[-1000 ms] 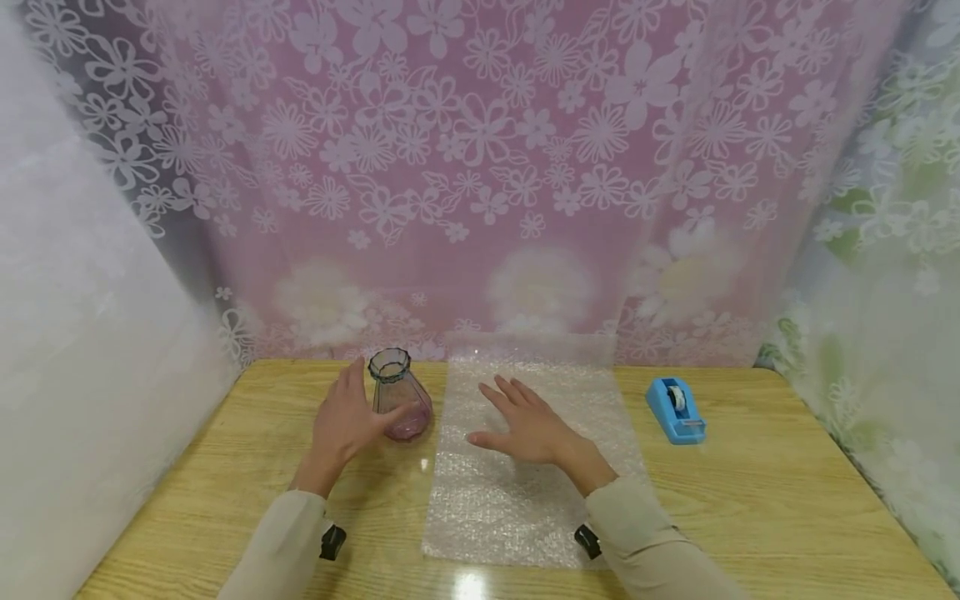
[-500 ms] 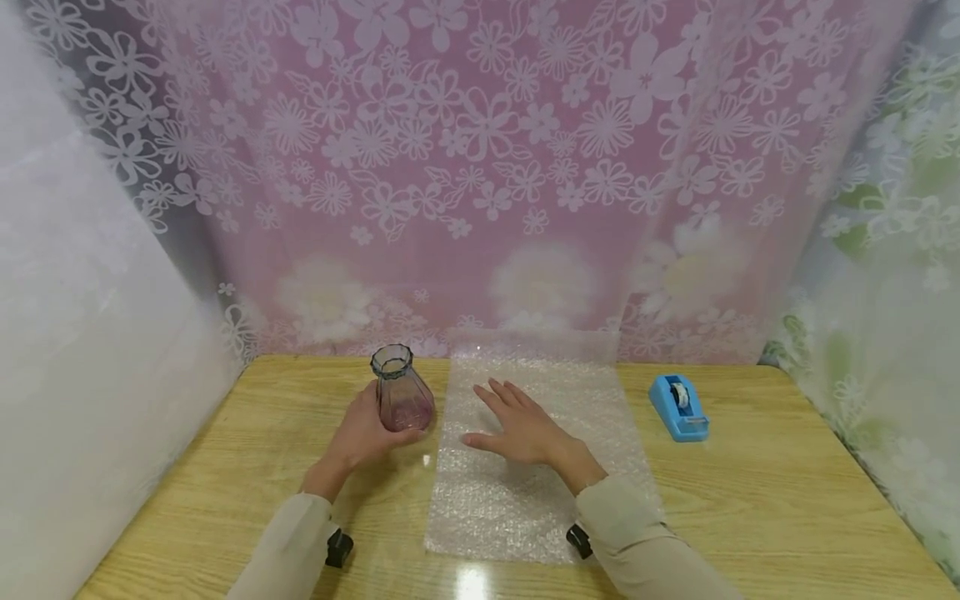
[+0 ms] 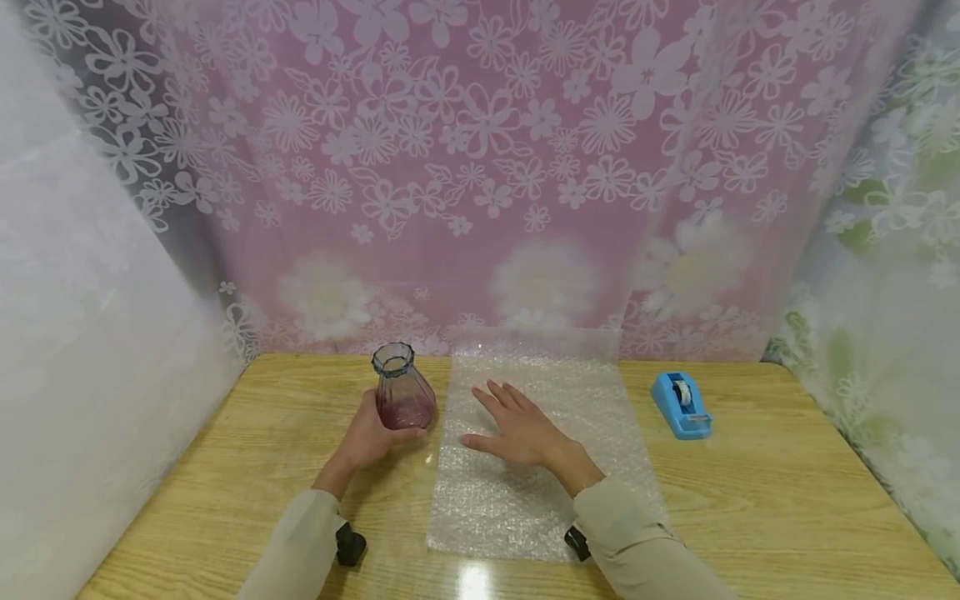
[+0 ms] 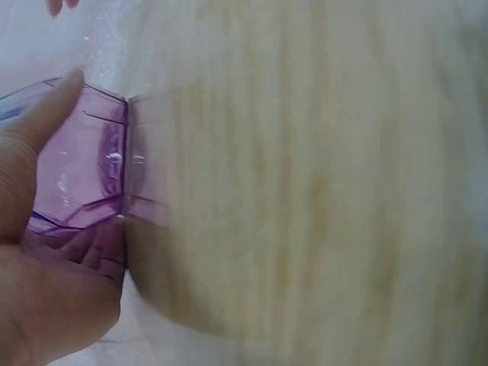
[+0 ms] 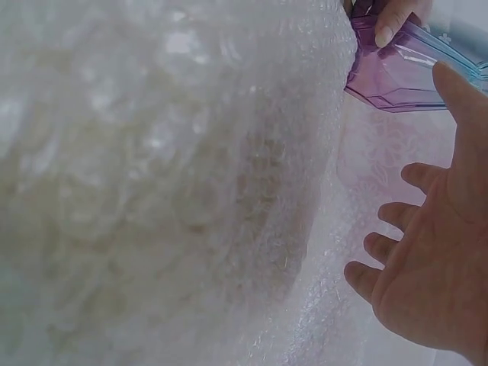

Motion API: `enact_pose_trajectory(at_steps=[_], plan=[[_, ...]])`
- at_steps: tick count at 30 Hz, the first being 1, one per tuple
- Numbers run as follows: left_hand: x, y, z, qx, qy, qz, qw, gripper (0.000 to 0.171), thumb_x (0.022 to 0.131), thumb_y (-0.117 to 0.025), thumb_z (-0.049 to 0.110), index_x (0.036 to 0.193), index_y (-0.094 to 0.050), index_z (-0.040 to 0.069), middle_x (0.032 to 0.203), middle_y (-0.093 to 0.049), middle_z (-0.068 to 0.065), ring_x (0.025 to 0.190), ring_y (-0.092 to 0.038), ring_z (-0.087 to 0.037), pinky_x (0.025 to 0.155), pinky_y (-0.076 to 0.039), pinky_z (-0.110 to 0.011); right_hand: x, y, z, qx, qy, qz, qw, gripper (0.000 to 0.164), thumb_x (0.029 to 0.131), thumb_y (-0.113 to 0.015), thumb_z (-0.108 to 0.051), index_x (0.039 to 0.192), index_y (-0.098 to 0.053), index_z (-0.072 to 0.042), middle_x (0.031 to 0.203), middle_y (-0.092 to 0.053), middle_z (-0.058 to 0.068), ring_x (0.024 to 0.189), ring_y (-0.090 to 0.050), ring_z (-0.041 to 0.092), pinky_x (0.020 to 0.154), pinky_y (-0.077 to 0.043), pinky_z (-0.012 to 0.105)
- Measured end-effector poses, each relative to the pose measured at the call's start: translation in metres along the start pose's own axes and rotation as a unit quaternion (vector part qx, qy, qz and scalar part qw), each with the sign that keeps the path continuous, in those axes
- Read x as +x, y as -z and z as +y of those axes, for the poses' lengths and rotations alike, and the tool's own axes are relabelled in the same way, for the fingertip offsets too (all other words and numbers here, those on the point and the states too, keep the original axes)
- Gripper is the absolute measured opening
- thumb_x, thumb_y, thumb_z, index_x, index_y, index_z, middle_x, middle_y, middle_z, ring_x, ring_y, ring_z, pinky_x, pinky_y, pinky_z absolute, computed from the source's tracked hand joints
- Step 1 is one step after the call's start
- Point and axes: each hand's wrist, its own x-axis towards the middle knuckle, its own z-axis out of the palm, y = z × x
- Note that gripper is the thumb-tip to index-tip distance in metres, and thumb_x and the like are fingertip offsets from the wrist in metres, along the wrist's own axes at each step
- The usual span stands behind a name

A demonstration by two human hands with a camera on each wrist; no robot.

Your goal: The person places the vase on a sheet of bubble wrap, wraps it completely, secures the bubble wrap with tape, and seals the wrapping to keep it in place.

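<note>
A faceted glass vase (image 3: 406,398), bluish at its scalloped rim and purple towards the base, stands upright on the left part of the table. My left hand (image 3: 371,435) holds it low down, the thumb across the near side and the other fingers round the far side. In the left wrist view, purple glass (image 4: 72,164) shows between thumb and fingers, its base at the tabletop. Over a sheet of bubble wrap (image 3: 540,512), my right hand (image 3: 522,429) hovers palm down with fingers spread, holding nothing. The right wrist view shows its fingers (image 5: 396,217) apart from the vase.
A blue tape dispenser (image 3: 681,408) with a roll in it stands on the wooden table (image 3: 780,483) right of the bubble wrap. The wrap's far end reaches the pink floral curtain (image 3: 480,167) behind the table. Pale sheets hang at both sides.
My left hand has moved down from beside the vase and taken hold of its lower part. The right hand has shifted slightly left, still spread over the bubble wrap.
</note>
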Motion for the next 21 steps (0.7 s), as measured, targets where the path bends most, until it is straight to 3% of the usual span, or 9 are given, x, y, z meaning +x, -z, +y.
enact_pose_trajectory(at_steps=[5,10,21], plan=[[0.004,-0.001,-0.007,-0.025,0.017,-0.014,0.9994,0.105,0.069,-0.087,0.029,0.142,-0.019,-0.004,0.139,-0.035,-0.028,0.128,-0.039,-0.04,0.101,-0.035,-0.053,0.0,-0.001,0.001,0.004,0.001,0.0,1.0,0.084,0.091,-0.043,-0.065,0.153,-0.021,-0.013,0.156,-0.014,0.015,0.142,-0.011,0.036,0.112,-0.011,0.05],[0.007,-0.002,-0.01,-0.04,0.014,-0.018,0.999,0.107,0.067,-0.088,0.028,0.143,-0.019,-0.003,0.14,-0.034,-0.028,0.128,-0.037,-0.041,0.102,-0.034,-0.053,-0.002,0.0,0.001,0.012,-0.001,0.0,1.0,0.082,0.091,-0.043,-0.064,0.153,-0.021,-0.014,0.157,-0.014,0.014,0.142,-0.011,0.036,0.112,-0.011,0.05],[0.008,-0.001,-0.01,-0.068,0.024,-0.029,0.997,0.107,0.067,-0.088,0.02,0.144,-0.018,-0.002,0.141,-0.034,-0.026,0.13,-0.036,-0.04,0.104,-0.032,-0.052,-0.005,0.003,0.001,0.018,-0.014,-0.007,1.0,0.08,0.092,-0.043,-0.063,0.153,-0.019,-0.017,0.157,-0.011,0.012,0.142,-0.01,0.037,0.112,-0.011,0.051]])
